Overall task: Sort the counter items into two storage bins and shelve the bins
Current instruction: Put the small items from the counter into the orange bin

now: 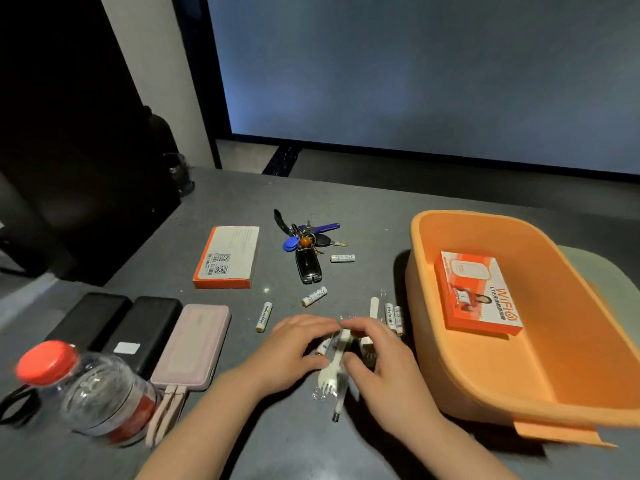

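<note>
An orange bin (446,362) stands at the right of the grey counter (221,199) with an orange WiFi box (479,296) lying inside it. My left hand (294,348) and my right hand (377,358) are both curled over a small pile in front of the bin: a wrapped white plastic fork (329,377), a white stick and white batteries. Fingers of both hands touch the pile; a firm hold on any item cannot be told. More white batteries (264,317) lie scattered nearby.
A key bunch (306,247) and an orange-edged box (228,258) lie further back. Two black power banks (138,327) and a pink one (192,344) sit at the left. A red-capped bottle (86,386) stands near left. A pale green lid or bin edge (599,268) shows behind the orange bin.
</note>
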### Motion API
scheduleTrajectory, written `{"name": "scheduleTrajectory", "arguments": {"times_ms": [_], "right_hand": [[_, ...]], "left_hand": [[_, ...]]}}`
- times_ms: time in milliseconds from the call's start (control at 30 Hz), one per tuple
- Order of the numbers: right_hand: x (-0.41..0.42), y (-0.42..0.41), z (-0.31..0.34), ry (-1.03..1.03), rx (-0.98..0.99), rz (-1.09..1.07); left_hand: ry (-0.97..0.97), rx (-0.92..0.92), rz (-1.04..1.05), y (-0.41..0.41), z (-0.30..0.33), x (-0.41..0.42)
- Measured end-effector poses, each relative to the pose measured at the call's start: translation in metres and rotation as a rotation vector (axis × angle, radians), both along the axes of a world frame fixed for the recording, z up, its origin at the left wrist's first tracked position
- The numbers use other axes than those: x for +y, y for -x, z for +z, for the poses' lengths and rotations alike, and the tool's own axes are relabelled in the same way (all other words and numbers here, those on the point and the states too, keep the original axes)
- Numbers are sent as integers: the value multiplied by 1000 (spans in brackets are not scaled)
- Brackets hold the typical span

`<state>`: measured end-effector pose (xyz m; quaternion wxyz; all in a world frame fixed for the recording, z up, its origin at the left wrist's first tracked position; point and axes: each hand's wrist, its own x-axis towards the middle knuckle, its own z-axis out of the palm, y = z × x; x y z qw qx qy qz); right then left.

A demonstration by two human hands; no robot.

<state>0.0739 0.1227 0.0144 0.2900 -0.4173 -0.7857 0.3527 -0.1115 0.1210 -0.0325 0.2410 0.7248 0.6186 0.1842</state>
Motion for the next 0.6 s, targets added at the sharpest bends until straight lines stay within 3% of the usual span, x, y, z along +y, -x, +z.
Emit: {"name": "scheduleTrajectory", "arguments": {"times_ms": [133,267,467,600], "right_hand": [[25,15,-11,8,-54,-81],[58,47,-26,-25,-140,-131],[88,93,-44,-88,-552,-190],[91,97,-45,-66,-516,-201]], "left_hand": [[-67,63,49,8,-1,0],[-120,-1,257,26,-1,-17],[-175,-114,425,44,8,-37],[-175,-161,437,45,15,-39]]}}
